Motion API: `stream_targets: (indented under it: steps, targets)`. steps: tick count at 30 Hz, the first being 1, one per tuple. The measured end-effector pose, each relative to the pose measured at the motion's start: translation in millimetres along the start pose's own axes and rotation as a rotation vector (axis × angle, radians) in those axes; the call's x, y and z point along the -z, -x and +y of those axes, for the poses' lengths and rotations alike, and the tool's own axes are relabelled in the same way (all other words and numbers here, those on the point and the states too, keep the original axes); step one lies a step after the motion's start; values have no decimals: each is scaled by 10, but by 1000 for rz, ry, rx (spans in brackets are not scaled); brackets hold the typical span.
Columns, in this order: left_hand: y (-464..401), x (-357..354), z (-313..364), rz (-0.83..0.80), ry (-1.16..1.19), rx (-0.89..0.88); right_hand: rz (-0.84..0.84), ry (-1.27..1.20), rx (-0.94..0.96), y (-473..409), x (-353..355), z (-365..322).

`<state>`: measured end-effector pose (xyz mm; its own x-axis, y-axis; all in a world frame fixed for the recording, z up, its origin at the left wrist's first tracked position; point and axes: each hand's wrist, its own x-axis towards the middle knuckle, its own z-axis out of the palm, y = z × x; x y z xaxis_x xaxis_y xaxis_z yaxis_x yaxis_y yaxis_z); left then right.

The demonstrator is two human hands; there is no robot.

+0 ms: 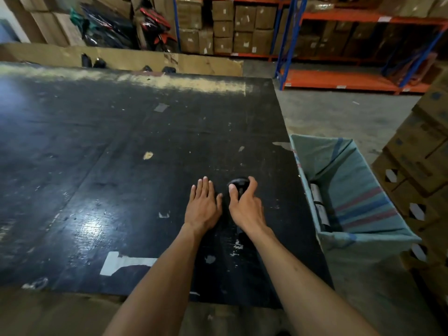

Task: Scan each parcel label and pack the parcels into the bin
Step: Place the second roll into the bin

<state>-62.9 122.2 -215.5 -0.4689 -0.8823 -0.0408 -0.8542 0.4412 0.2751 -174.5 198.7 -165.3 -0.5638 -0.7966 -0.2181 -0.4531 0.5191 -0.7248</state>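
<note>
A black handheld scanner (238,185) lies on the black table (121,154), hard to tell from the dark surface. My right hand (244,207) is over it, thumb and fingers curled around its round head. My left hand (203,204) rests flat on the table just to the left, fingers together, holding nothing. To the right of the table stands the bin (358,190), lined with a teal woven sack with red and blue stripes. Dark wrapped parcels with white labels (318,204) lie inside it against the near wall. No parcel lies on the table.
Stacked cardboard boxes (417,161) stand right of the bin. Blue and orange shelving (339,44) with cartons lines the back. A flattened cardboard wall (121,58) and black and red packed goods (126,25) are behind the table. Tape scraps dot the table top.
</note>
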Motion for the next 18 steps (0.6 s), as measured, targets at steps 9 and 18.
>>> stream_targets:
  steps: [9, 18]
  targets:
    - [10, 37, 38, -8, -3, 15, 80, -15, -11, -470, 202, 32]
    - [-16, 5, 16, -11, 5, 25, 233, 85, -16, -1411, 967, 281]
